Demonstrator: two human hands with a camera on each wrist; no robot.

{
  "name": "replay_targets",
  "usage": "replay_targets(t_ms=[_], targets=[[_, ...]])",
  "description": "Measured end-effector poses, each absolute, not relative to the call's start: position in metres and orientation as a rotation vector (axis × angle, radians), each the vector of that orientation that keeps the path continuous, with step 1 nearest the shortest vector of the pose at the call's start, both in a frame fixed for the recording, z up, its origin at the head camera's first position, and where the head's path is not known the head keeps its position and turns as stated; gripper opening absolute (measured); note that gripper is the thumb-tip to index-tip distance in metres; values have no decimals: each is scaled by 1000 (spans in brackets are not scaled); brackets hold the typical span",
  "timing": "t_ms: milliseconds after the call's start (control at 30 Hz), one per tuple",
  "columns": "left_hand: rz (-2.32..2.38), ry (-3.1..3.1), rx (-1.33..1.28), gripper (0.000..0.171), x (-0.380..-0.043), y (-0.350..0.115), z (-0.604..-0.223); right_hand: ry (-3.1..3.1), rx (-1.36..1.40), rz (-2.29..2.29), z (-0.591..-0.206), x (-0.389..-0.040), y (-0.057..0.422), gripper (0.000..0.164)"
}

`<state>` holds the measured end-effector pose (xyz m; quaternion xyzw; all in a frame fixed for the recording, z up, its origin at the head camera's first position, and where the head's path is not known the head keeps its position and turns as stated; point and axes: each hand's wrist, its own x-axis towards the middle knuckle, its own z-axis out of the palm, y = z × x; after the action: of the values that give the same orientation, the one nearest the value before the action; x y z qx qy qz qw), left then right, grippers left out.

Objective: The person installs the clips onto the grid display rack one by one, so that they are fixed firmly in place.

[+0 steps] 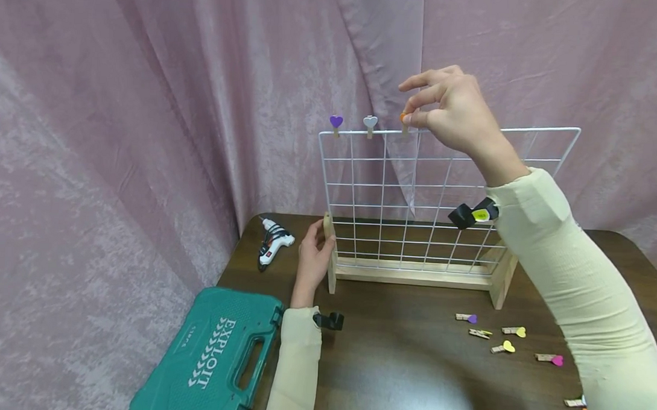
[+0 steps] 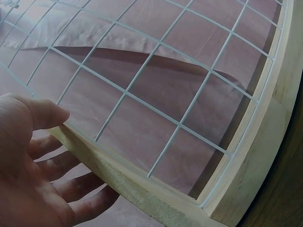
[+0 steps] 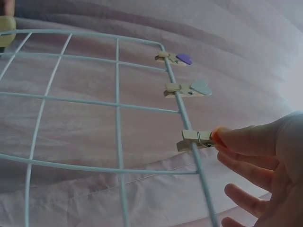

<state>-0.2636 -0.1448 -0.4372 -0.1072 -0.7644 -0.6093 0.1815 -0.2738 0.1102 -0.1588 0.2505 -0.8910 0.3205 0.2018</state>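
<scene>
A white wire grid rack stands in a wooden base (image 1: 413,277). My left hand (image 1: 312,259) grips the rack's left wooden upright (image 2: 118,182), thumb on one side and fingers behind it. At the top wire, my right hand (image 1: 457,110) pinches a clothespin with an orange heart (image 3: 196,138) between thumb and finger. That clothespin's jaws straddle the wire. To its left on the same wire sit a purple-heart clothespin (image 1: 336,122) and a pale grey-heart clothespin (image 1: 370,122).
Several loose heart clothespins lie at the table's right, among them a purple one (image 1: 468,318), a yellow one (image 1: 514,331) and a pink one (image 1: 549,359). A glue gun (image 1: 275,240) lies left of the rack. A green tool case (image 1: 204,339) is at front left. Pink curtains hang behind.
</scene>
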Motion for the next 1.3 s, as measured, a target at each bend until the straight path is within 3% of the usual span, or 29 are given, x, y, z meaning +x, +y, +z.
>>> replay_targets(t_ms=[333, 500, 667, 1067, 1300], targets=[[-1700, -2150, -301, 38, -270, -145, -443, -2589, 712, 909, -158, -272, 114, 20], [-1702, -2161, -318, 38, -262, -144, -429, -2546, 662, 924, -157, -264, 121, 28], [-1700, -2168, -326, 38, -251, -141, -412, -2389, 628, 932, -160, -255, 131, 24], [-1707, -2171, -311, 39, -251, -145, -409, -2076, 610, 1117, -168, -229, 157, 12], [-1711, -2182, -305, 39, -251, -147, -406, -2090, 614, 1081, -196, -217, 170, 11]])
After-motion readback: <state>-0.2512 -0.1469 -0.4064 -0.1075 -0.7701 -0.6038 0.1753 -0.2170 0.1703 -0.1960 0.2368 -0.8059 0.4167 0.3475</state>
